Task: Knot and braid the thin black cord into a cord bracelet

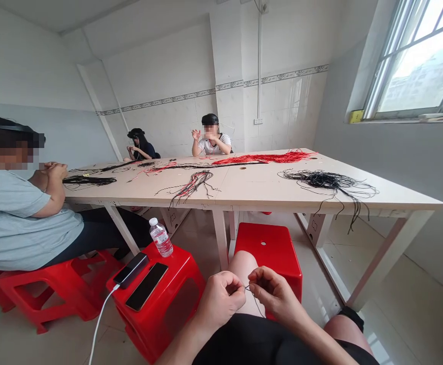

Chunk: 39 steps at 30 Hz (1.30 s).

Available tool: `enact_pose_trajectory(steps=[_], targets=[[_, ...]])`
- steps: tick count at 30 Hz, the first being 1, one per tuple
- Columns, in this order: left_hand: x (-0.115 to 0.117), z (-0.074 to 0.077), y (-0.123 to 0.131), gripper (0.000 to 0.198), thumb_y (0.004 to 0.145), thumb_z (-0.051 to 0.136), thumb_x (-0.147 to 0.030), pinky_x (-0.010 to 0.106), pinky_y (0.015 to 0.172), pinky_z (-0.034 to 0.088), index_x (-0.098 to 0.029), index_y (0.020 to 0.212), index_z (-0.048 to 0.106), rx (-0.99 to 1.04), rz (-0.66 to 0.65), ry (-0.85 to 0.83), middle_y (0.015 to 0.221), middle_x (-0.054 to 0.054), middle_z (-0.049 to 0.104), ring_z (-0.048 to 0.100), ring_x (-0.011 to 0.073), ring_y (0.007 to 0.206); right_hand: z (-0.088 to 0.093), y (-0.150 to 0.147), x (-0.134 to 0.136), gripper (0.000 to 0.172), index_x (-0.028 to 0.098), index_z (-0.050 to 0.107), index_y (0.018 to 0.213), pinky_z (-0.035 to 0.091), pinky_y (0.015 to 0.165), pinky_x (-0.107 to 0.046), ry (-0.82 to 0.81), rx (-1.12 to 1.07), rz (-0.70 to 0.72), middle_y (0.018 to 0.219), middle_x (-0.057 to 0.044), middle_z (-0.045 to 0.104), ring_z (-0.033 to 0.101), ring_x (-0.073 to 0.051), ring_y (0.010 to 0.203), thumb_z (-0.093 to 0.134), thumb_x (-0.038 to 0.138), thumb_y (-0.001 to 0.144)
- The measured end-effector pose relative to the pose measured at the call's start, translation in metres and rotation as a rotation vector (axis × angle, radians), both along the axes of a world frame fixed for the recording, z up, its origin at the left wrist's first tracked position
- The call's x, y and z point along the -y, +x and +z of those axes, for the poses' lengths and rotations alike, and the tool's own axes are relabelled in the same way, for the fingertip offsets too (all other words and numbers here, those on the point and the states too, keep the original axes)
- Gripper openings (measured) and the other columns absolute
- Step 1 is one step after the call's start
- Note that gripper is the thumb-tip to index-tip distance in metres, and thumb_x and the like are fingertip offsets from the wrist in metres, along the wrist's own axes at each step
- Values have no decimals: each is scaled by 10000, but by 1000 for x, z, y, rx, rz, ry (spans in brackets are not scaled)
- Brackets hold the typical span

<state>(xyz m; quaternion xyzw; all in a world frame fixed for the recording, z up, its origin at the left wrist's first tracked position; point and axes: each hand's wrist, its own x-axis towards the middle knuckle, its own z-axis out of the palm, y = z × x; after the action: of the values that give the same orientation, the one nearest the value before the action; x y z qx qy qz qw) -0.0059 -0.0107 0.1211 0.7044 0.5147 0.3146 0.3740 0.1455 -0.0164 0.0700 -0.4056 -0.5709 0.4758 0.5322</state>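
Observation:
Above my lap, my left hand [224, 298] and my right hand [272, 290] face each other, fingertips nearly meeting. Both pinch a thin black cord [258, 304]; a short stretch spans the gap between the fingers, and a loose end hangs down over my bare leg. Whether the cord has a knot in it is too small to tell. On the table past my knees lies a tangled pile of black cords [326, 180], some ends drooping over the edge. A mixed bundle of red and black cords [193, 186] sits further left.
A red stool [186, 268] at my left carries a water bottle [161, 237], a phone [147, 286] and a power bank [131, 270] with a white cable. Another red stool [267, 238] stands ahead. Red cords [267, 158] cover the table's far side. Several people sit around the table [251, 190].

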Motion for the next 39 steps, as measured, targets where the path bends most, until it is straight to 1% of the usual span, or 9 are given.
enact_pose_trajectory(steps=[5, 14, 18, 23, 27, 30, 33, 35, 39], targets=[[2, 2, -1, 84, 655, 511, -200, 220, 509, 343, -144, 598, 537, 61, -12, -97, 580, -8, 500, 428, 97, 531, 7, 0, 3, 211, 166, 551, 800, 416, 616, -252, 5, -6, 8, 746, -19, 541, 482, -121, 667, 582, 374, 780], [6, -14, -3, 60, 610, 556, -178, 233, 564, 333, -128, 580, 541, 340, -30, -405, 517, -16, 505, 438, 92, 530, 5, 2, 4, 209, 172, 543, 781, 391, 568, -228, 24, 90, 70, 678, 10, 507, 449, -105, 610, 559, 380, 789], [9, -17, -1, 35, 564, 560, -155, 215, 517, 309, -135, 552, 533, 476, -40, -565, 474, -30, 486, 420, 73, 472, 6, 1, 6, 172, 168, 549, 776, 393, 552, -221, -11, 102, 94, 665, 12, 525, 460, -99, 596, 568, 339, 783], [13, -30, 0, 82, 535, 580, -151, 203, 466, 264, -145, 517, 500, 587, -56, -742, 451, -28, 475, 404, 58, 424, 10, -2, 4, 112, 169, 561, 767, 407, 565, -222, -12, 132, 111, 686, 3, 563, 492, -105, 619, 573, 281, 772], [16, -37, 0, 95, 537, 594, -161, 202, 458, 262, -143, 515, 503, 693, -47, -743, 448, -23, 483, 400, 58, 416, 9, -6, 0, 114, 179, 567, 792, 455, 634, -254, 42, 189, 113, 750, -20, 597, 553, -138, 694, 552, 292, 789], [14, -35, 1, 93, 542, 599, -164, 199, 466, 273, -144, 547, 508, 785, 34, -719, 452, -27, 487, 404, 60, 426, 4, -8, 1, 117, 192, 583, 818, 453, 759, -309, 208, 315, -64, 911, -67, 593, 558, -188, 863, 529, 295, 809], [10, -33, 1, 129, 550, 624, -165, 191, 475, 280, -148, 577, 500, 876, 127, -712, 460, -38, 480, 401, 56, 439, 0, -9, 6, 156, 194, 565, 837, 451, 735, -313, 279, 353, -230, 892, -78, 574, 544, -190, 847, 480, 324, 849], [7, -33, 1, 160, 556, 653, -179, 189, 478, 283, -146, 588, 500, 919, 146, -688, 467, -40, 480, 398, 52, 443, -2, -11, 11, 160, 196, 548, 855, 458, 708, -297, 259, 330, -192, 834, -60, 579, 548, -173, 792, 498, 347, 845], [6, -36, 0, 222, 540, 707, -216, 182, 479, 283, -132, 614, 515, 940, 139, -638, 502, -35, 503, 408, 45, 451, -5, -17, 15, 208, 196, 543, 883, 477, 707, -280, 126, 235, -3, 798, -37, 622, 581, -161, 752, 562, 388, 805]])
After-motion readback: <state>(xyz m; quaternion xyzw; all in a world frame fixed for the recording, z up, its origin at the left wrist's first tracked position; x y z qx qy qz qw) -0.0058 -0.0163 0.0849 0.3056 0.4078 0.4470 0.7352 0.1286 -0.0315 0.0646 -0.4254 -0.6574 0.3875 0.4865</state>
